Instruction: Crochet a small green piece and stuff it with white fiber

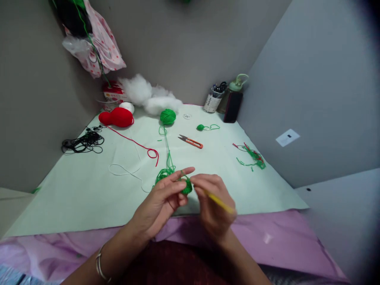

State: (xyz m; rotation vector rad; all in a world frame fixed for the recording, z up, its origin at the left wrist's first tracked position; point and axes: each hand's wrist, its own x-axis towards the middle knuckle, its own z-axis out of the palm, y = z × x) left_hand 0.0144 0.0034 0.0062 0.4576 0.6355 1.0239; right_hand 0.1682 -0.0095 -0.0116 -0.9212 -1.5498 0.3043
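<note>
Between the thumb and fingers of my left hand (163, 196) is a small green crochet piece (187, 187), with green yarn over the raised index finger. My right hand (215, 202) is closed around a crochet hook with a yellow handle (219, 201); its tip meets the green piece, hidden by the fingers. Behind my left hand lies a loose heap of green yarn (165, 174). A strand runs from it back to the green yarn ball (168, 117). Orange thread snips (191, 142) rest on the table beyond my hands.
On the left lie a red yarn bundle (117, 117), black cord (84, 141) and a white strand (126, 171). White stuffing (148, 97) is piled at the back. A small green piece (200, 127), yarn scraps (253, 156), a pen cup (213, 99), bottle (237, 84) and phone (233, 107) stand or lie rightward.
</note>
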